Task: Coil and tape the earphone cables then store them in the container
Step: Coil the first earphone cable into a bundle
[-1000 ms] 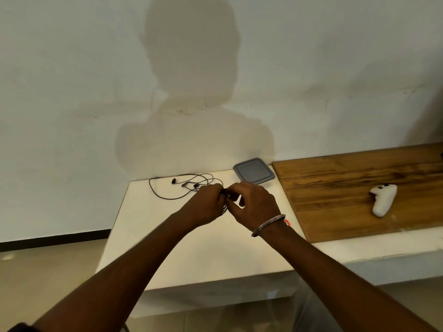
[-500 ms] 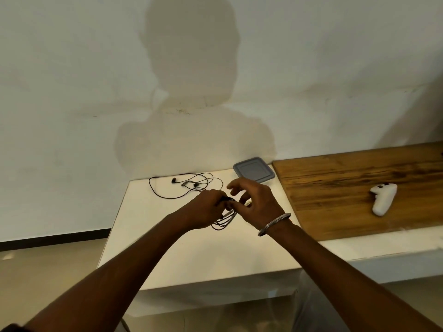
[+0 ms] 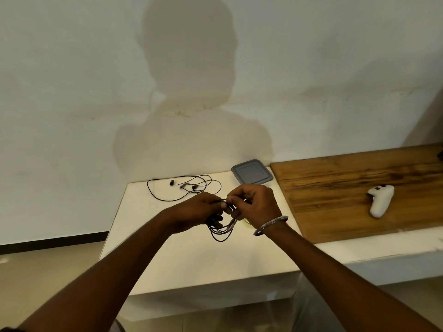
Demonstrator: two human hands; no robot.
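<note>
— Earphone cable: where is it?
— At the middle of the frame, above the white table, looped in a bundle hanging between both hands.
— And the hands?
— The left hand and right hand both pinch the top of the coil.
— Anything else?
— A grey container at the table's far edge; a second earphone cable lies loose left of it.

No text, label, brand, number or sign can be read anywhere. The grey lid, the white controller, the wooden board, the white desk and the wall all show plain surfaces, and any marking is too small to tell.
</note>
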